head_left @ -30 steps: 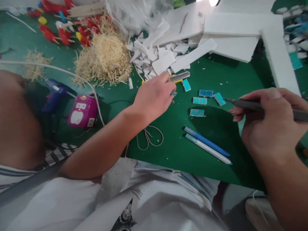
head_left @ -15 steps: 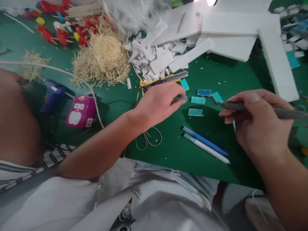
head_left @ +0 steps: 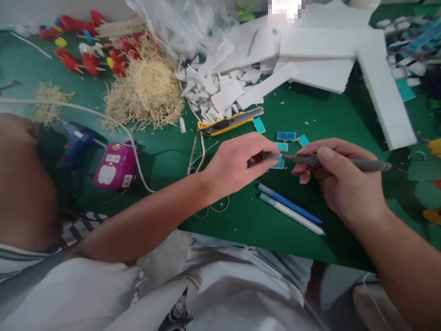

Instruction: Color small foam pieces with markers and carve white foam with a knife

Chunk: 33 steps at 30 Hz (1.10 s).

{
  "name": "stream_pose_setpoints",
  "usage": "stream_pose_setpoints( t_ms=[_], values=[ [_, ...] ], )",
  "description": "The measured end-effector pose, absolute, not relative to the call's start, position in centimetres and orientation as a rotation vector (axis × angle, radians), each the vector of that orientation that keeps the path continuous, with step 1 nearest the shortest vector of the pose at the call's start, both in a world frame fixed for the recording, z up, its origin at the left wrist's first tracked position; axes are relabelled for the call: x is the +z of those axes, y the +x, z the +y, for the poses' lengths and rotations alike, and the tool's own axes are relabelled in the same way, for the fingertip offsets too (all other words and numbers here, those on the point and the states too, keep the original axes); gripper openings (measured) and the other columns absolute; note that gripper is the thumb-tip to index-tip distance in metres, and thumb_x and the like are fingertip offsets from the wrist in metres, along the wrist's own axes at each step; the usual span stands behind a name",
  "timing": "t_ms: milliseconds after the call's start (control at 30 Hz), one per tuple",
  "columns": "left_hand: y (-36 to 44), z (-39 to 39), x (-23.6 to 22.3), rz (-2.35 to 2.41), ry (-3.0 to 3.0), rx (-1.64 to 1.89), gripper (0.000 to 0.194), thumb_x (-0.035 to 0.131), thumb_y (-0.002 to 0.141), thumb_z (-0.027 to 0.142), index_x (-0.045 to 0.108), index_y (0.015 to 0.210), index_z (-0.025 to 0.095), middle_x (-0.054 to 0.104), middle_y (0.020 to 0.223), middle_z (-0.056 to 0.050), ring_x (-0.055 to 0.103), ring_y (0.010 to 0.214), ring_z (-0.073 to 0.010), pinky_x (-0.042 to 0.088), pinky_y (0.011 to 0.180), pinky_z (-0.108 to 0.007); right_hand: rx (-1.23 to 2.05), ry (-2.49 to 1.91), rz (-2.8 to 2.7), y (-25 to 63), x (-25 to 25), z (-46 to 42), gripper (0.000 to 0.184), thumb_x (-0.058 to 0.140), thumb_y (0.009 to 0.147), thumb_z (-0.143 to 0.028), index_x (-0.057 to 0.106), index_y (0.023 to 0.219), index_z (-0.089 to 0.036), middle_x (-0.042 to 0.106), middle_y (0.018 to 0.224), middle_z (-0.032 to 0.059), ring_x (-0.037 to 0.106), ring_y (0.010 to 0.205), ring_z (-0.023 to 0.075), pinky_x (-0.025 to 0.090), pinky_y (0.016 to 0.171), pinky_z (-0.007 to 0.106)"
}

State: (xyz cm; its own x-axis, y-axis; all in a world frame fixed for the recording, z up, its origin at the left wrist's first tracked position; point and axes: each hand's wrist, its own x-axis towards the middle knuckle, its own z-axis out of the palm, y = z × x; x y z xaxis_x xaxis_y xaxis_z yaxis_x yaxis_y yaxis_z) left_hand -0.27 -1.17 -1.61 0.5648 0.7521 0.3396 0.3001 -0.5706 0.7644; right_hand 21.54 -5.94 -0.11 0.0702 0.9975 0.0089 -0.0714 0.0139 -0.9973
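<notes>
Green tabletop [head_left: 239, 217] spreads across the middle of the frame, with white foam boards [head_left: 317, 43] stacked at the upper right. A heap of pale straw [head_left: 151, 87] sits at upper left of centre, beside a pile of white foam scraps [head_left: 220, 89]. The right hand [head_left: 344, 184], right of centre, closes in a writing hold, thumb pressed against the forefinger. The left hand [head_left: 237, 161], at the centre, bends its thumb and forefinger almost together.

A grey pen [head_left: 365, 165] lies in the right hand's pinch, its thick end toward the right edge and its tip toward the left fingertips. Above the left hand rests a yellow and black utility knife [head_left: 230, 125]. Below the two hands a blue pen [head_left: 289, 203] and a white pen [head_left: 292, 214] lie slanting side by side. Between the left thumb and forefinger sits a small grey cap [head_left: 272, 156], firmly pinched; whether the pen tip touches it, I cannot tell. Smallest are the blue pieces [head_left: 286, 136] around the fingertips, one partly hidden beneath them.
</notes>
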Motion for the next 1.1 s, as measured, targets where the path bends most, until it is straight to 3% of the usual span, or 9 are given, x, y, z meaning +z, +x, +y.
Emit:
stream_pose_setpoints(
  t_ms=[200, 367, 500, 633, 767, 900, 1000, 1100],
  values=[
    [0.6, -2.0, -0.9, 0.872, 1.655, 0.878, 0.007, 0.079, 0.092, 0.026, 0.079, 0.094, 0.020, 0.079, 0.094, -0.002, 0.069, 0.080, -0.0117, 0.057, 0.072, -0.022, 1.260, -1.145, -1.172, 21.6, 0.0, -5.8, 0.031, 0.096, 0.077, -0.053, 0.082, 0.079, -0.025, 0.078, 0.067, 0.0014, 0.071, 0.052, 0.0165, 0.056, 0.044, 0.027],
    [1.3, -2.5, -0.5, 0.793, 1.196, 0.802, 0.024, 0.090, 0.084, 0.035, 0.073, 0.090, 0.018, 0.070, 0.074, 0.004, 0.061, 0.055, -0.0066, 0.053, 0.054, -0.021, 1.286, -1.065, -1.181, 21.6, 0.3, -5.8, 0.026, 0.100, 0.074, -0.049, 0.085, 0.082, -0.029, 0.081, 0.070, 0.0010, 0.076, 0.055, 0.0189, 0.058, 0.042, 0.027],
    [1.8, -3.2, -0.3, 0.797, 1.040, 0.789, 0.047, 0.101, 0.070, 0.051, 0.069, 0.082, 0.019, 0.068, 0.067, 0.005, 0.062, 0.051, -0.0082, 0.056, 0.051, -0.023, 1.340, -0.982, -1.174, 21.4, 0.3, -5.9, 0.020, 0.099, 0.078, -0.041, 0.084, 0.081, -0.027, 0.080, 0.067, 0.0005, 0.075, 0.051, 0.0179, 0.059, 0.042, 0.026],
    [2.1, -3.9, -0.2, 0.765, 1.009, 0.823, 0.055, 0.101, 0.068, 0.062, 0.067, 0.080, 0.019, 0.072, 0.067, 0.003, 0.065, 0.051, -0.0095, 0.058, 0.051, -0.024, 1.397, -0.948, -1.186, 21.1, 0.4, -5.9, 0.022, 0.097, 0.080, -0.040, 0.082, 0.079, -0.025, 0.080, 0.067, 0.0001, 0.071, 0.045, 0.0167, 0.058, 0.041, 0.026],
    [2.0, -3.7, -0.1, 0.750, 1.098, 0.843, 0.044, 0.098, 0.076, 0.051, 0.069, 0.083, 0.019, 0.073, 0.071, 0.003, 0.066, 0.055, -0.0096, 0.059, 0.054, -0.024, 1.350, -0.995, -1.191, 21.1, 0.6, -6.1, 0.022, 0.097, 0.080, -0.044, 0.082, 0.078, -0.027, 0.078, 0.064, -0.0014, 0.070, 0.047, 0.0169, 0.056, 0.042, 0.027],
    [1.1, -2.3, -0.2, 0.805, 1.320, 0.923, 0.016, 0.086, 0.084, 0.029, 0.073, 0.085, 0.020, 0.073, 0.074, 0.003, 0.064, 0.059, -0.0076, 0.056, 0.058, -0.020, 1.125, -1.033, -1.094, 21.6, 1.0, -5.8, 0.039, 0.094, 0.072, -0.066, 0.086, 0.076, -0.028, 0.074, 0.061, 0.0007, 0.064, 0.045, 0.0180, 0.051, 0.040, 0.032],
    [0.0, -0.9, -0.1, 0.889, 1.562, 0.925, 0.015, 0.085, 0.081, 0.031, 0.075, 0.082, 0.020, 0.076, 0.079, 0.000, 0.064, 0.066, -0.0100, 0.055, 0.062, -0.021, 0.922, -1.114, -0.947, 21.9, 1.2, -5.3, 0.052, 0.089, 0.065, -0.077, 0.081, 0.062, -0.025, 0.071, 0.057, 0.0041, 0.057, 0.039, 0.0179, 0.042, 0.034, 0.034],
    [-0.8, 0.0, 0.2, 0.870, 1.709, 0.784, 0.011, 0.082, 0.083, 0.030, 0.078, 0.083, 0.020, 0.078, 0.083, -0.001, 0.065, 0.069, -0.0104, 0.053, 0.064, -0.021, 0.788, -1.192, -0.878, 22.1, 0.9, -5.0, 0.055, 0.083, 0.071, -0.077, 0.076, 0.056, -0.025, 0.060, 0.047, 0.0038, 0.053, 0.039, 0.0177, 0.036, 0.034, 0.033]
  ],
)
